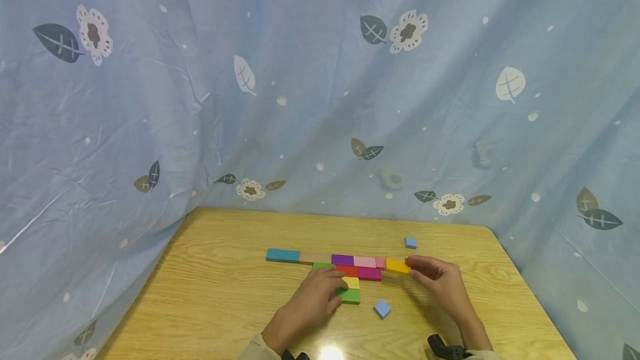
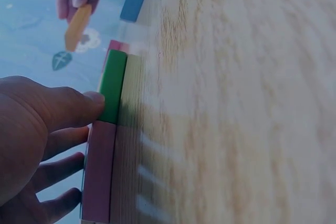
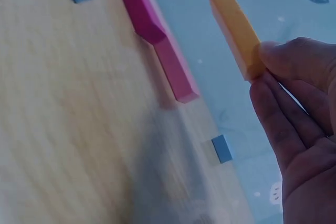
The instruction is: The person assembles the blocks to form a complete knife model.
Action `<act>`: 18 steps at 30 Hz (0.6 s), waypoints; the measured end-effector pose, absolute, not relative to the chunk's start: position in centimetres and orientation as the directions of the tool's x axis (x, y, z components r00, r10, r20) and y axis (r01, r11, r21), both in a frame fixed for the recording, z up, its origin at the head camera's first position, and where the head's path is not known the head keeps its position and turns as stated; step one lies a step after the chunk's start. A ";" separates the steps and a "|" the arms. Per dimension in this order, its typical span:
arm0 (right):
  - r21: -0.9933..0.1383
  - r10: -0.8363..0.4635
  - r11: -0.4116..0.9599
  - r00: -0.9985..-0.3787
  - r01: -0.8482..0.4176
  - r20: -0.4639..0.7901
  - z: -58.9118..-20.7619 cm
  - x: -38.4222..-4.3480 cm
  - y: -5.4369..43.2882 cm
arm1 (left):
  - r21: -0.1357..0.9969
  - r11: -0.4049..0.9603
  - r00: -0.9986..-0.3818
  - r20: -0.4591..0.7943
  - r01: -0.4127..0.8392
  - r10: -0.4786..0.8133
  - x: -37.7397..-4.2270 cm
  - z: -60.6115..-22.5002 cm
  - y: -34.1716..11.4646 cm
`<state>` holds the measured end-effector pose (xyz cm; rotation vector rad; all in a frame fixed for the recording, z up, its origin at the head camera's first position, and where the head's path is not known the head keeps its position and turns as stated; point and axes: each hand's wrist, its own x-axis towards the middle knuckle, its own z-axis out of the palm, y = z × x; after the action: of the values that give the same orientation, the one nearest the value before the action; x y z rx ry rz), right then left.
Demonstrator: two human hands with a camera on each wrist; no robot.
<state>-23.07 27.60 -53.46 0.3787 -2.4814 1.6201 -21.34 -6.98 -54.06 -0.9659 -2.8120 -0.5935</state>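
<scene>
My right hand (image 1: pixel 444 285) pinches one end of an orange-yellow block (image 1: pixel 396 266) between thumb and fingertips. In the right wrist view the block (image 3: pixel 235 32) is tilted and held up off the table. It hangs near the right end of a row of flat coloured blocks, by a small pink block (image 1: pixel 380 263). My left hand (image 1: pixel 312 299) rests at the lower-left side of the layout, its fingers loosely bent over the blocks. In the left wrist view its thumb (image 2: pixel 86 104) touches a green block (image 2: pixel 113 85).
The top row holds a teal block (image 1: pixel 283 255), a tan block (image 1: pixel 315 258), a purple block (image 1: pixel 342 260) and a light pink block (image 1: pixel 364 261). Below lie red, magenta (image 1: pixel 369 274), yellow and green blocks. Two small blue blocks (image 1: pixel 382 309) lie apart. A patterned curtain (image 1: pixel 320 99) hangs behind.
</scene>
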 end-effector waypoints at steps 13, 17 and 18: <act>-0.865 -0.218 0.374 -0.938 -0.336 0.270 -55.4 -22.1 23.9 | 0.330 0.726 -0.797 0.215 0.604 0.565 -21.4 -54.1 -6.9; -0.867 -0.236 0.386 -0.942 -0.314 0.237 -55.7 -22.1 23.1 | 0.328 0.727 -0.797 0.217 0.603 0.563 -21.4 -54.1 -6.9; -0.865 -0.239 0.395 -0.944 -0.310 0.229 -55.7 -22.1 23.0 | 0.330 0.726 -0.797 0.217 0.603 0.564 -21.4 -54.1 -6.9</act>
<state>-22.08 22.99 -55.66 0.5058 -2.5674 1.6140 -21.37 -6.87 -54.12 -0.9570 -2.8234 -0.5931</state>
